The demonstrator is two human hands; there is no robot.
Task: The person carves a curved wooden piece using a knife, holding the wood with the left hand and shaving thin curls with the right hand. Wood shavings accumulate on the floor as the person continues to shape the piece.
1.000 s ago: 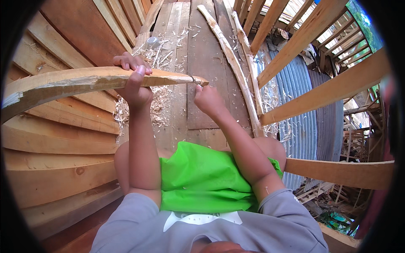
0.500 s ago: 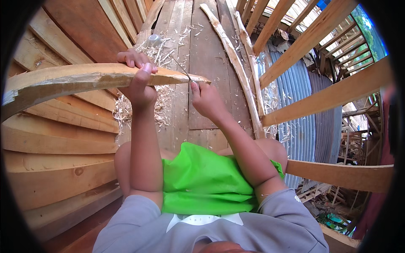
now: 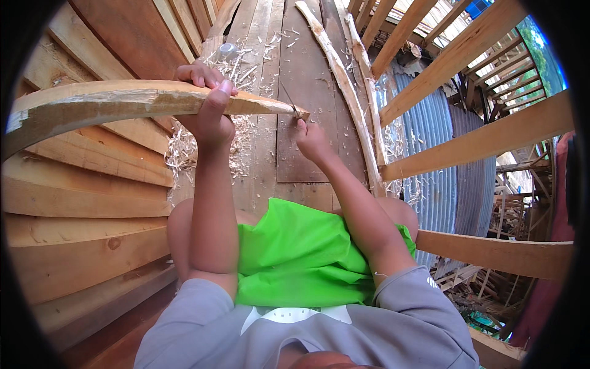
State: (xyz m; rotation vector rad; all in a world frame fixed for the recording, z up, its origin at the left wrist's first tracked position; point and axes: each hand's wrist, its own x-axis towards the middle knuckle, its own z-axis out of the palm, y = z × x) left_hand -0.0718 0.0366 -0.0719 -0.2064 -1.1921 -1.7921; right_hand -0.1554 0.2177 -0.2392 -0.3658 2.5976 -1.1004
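A long piece of pale, partly stripped wood (image 3: 117, 98) comes in from the left edge and tapers to a narrow tip in front of me. My left hand (image 3: 212, 114) is wrapped round it, thumb on the near side. Close to the tip, my right hand (image 3: 314, 141) is closed on a knife; its handle is hidden in the fist. The thin dark knife blade (image 3: 287, 95) points away from me and crosses the wood just short of its end. Across my lap lies a bright green cloth (image 3: 301, 258).
Curled wood shavings (image 3: 184, 150) litter the plank floor (image 3: 264, 169). A small clear or metallic cup (image 3: 228, 50) stands among them. Two peeled poles (image 3: 337, 71) lie at right beside a wooden railing (image 3: 455, 144), with corrugated metal sheets (image 3: 433, 166) beyond. A board wall (image 3: 92, 200) rises at left.
My right hand and the knife have slid rightward along the wood to its tip. My left hand has shifted slightly right, and the wood's left part sits a little higher in view.
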